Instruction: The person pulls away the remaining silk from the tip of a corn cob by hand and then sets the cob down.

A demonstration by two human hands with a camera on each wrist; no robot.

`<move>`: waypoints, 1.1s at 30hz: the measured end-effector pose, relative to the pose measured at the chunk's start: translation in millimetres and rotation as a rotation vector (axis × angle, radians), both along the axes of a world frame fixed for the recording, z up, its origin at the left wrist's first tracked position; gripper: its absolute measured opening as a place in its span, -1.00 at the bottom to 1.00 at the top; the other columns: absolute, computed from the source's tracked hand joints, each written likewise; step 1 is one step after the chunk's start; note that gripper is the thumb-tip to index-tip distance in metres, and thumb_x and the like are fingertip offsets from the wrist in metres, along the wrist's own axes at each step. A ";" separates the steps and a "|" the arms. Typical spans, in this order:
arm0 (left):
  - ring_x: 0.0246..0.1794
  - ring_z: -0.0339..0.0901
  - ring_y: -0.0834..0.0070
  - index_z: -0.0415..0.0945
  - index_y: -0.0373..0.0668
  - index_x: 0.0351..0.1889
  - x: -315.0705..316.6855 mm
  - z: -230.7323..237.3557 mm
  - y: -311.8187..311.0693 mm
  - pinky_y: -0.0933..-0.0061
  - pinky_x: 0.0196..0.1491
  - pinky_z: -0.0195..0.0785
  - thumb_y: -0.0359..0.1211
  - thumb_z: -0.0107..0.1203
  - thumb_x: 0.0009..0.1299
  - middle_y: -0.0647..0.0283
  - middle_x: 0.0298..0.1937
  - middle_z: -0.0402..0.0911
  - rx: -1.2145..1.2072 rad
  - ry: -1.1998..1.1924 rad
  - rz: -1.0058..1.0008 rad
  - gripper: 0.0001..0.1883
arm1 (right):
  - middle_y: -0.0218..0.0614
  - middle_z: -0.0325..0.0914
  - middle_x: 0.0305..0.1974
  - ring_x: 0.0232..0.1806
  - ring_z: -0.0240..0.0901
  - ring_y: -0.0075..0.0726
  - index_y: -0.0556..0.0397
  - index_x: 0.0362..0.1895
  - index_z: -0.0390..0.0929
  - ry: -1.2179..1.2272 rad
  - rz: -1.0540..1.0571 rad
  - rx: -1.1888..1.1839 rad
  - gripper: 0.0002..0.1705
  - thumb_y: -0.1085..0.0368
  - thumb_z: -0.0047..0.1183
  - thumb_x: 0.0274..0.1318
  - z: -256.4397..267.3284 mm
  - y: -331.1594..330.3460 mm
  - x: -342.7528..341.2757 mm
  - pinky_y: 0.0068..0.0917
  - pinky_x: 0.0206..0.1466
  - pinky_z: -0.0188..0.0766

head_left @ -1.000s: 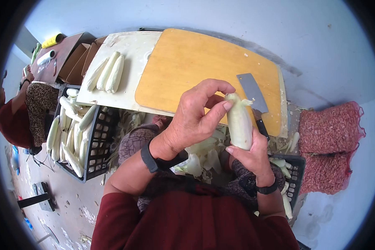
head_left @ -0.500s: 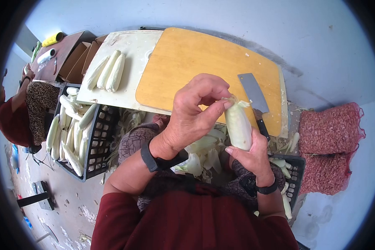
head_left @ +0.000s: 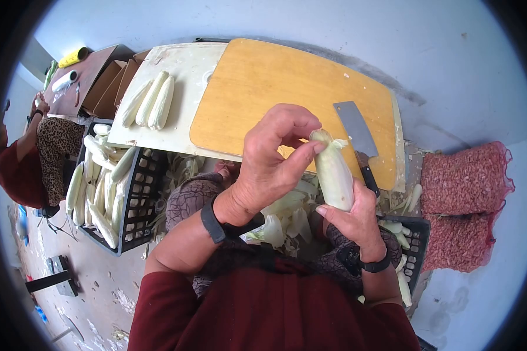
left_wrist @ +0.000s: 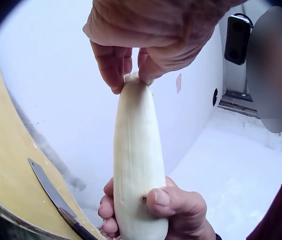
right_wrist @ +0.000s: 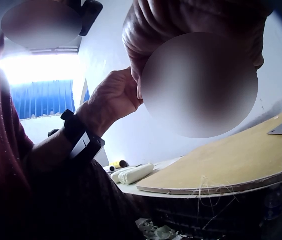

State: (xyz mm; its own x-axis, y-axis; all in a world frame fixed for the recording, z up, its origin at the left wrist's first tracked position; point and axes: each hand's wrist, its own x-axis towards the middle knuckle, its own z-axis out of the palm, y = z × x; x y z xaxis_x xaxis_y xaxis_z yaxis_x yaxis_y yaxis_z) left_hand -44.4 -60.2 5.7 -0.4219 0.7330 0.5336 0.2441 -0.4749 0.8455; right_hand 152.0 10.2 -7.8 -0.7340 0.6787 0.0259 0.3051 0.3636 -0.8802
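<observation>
Corn ear | left fingers pinch its upper end | right fingers grip lower end

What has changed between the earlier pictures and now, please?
The left hand and the top of the corn have shifted slightly left in the head view, so the corn leans a little more. Nothing was newly gripped or let go: the right hand still holds the lower end. The knife and board stayed put.
</observation>
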 end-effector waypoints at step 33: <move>-0.33 0.49 0.37 0.52 -0.19 -0.39 10.8 -6.6 -3.2 0.46 -0.30 0.39 -0.67 0.22 -0.01 0.20 -0.35 0.53 0.151 0.471 0.364 -0.74 | -0.10 0.59 -0.34 -0.33 0.55 -0.32 0.30 -0.10 0.42 0.040 0.002 0.015 -0.36 0.24 0.41 -0.29 -2.3 -0.9 2.0 -0.39 -0.22 0.46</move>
State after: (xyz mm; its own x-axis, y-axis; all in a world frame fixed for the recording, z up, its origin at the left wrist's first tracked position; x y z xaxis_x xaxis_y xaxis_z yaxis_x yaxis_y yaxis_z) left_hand -33.5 -63.5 -0.9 -0.3248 0.4882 0.8101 0.7441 -0.3968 0.5374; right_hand 154.0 9.3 -10.0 -0.7333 0.6767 0.0657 0.2689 0.3774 -0.8861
